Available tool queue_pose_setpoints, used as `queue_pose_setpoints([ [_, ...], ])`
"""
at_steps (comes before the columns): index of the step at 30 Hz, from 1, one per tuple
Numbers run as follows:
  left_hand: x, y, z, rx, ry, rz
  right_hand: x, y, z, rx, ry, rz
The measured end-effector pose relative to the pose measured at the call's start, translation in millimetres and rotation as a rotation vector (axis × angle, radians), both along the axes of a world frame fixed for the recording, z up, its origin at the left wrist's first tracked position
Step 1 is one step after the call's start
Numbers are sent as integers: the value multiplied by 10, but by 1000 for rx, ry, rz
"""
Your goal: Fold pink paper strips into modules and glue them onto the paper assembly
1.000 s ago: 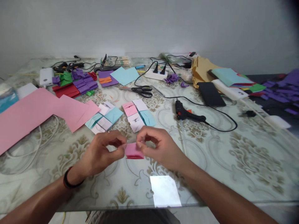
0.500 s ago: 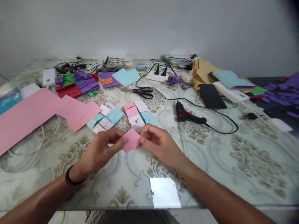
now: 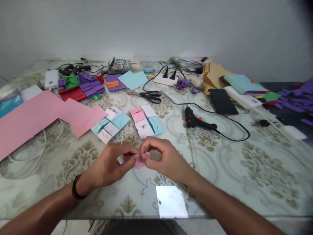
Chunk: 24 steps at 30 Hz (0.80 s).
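Both hands pinch a small piece of pink paper (image 3: 140,163) above the patterned table, near its front middle. My left hand (image 3: 113,161) grips it from the left, thumb against fingertips. From the right, my right hand (image 3: 162,156) pinches it close beside the left fingertips. Fingers cover much of the paper, so its exact folds are hidden. Just beyond the hands lie two squares of folded paper: a white and light blue one (image 3: 111,125) on the left, and a pink, white and light blue one (image 3: 146,121) on the right.
A black glue gun (image 3: 199,120) with its cord lies to the right. Black-handled scissors (image 3: 151,96) rest behind the folded squares. Large pink sheets (image 3: 31,119) spread on the left. A white square (image 3: 171,201) shows near the front edge. A power strip (image 3: 165,79) stands at the back.
The pink paper has turned from lying flat and facing me to being mostly covered by fingers. My hands have come together, fingertips meeting at its middle.
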State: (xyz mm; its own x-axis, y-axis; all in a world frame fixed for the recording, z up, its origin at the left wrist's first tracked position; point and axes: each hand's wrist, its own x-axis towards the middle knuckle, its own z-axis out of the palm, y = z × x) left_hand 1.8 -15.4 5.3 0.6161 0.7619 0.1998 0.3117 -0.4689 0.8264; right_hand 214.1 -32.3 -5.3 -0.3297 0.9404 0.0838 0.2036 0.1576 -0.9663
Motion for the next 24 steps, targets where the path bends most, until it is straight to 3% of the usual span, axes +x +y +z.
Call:
queue_pose_setpoints([
  [4,-2,-15,12,61,4,-36,-15,-5,45,30,-18,43],
  [9,-53,16,70,0,-4,-24,54,26,96,4,-17,42],
  [17,-57,66,48,-242,-143,287,132,88,124,-87,119,-63],
  [24,-2,47,-6,-287,52,56,57,63,55,-124,147,-78],
])
